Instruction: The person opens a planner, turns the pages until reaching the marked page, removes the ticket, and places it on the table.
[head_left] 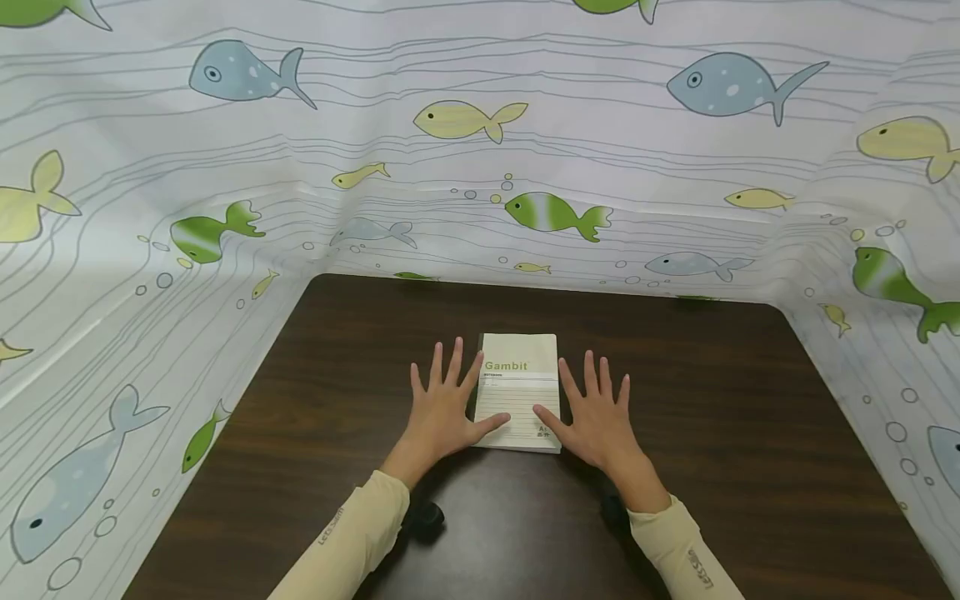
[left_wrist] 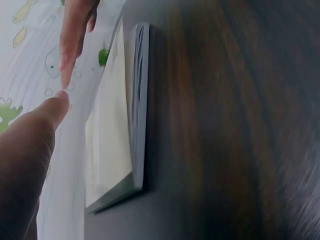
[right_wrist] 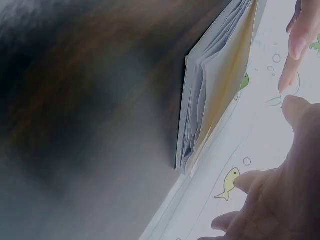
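Notebook [head_left: 519, 392]: small print under "Gambit" too small to read; mark at cover's 5 o'clock corner partly hidden by right hand [head_left: 596, 412] thumb. Cover's 7 o'clock edge partly under left hand [head_left: 442, 408] thumb.
Whether thumbs press on cover or hover: cannot tell.
Two dark objects [head_left: 427, 518] under wrists, mostly hidden by sleeves; kind unclear.
Left wrist view: hand cut off at 9 o'clock edge, table [left_wrist: 225, 125] blurred.
Right wrist view: hand cut off at 3 o'clock edge, table blurred, smeared at 7 o'clock.
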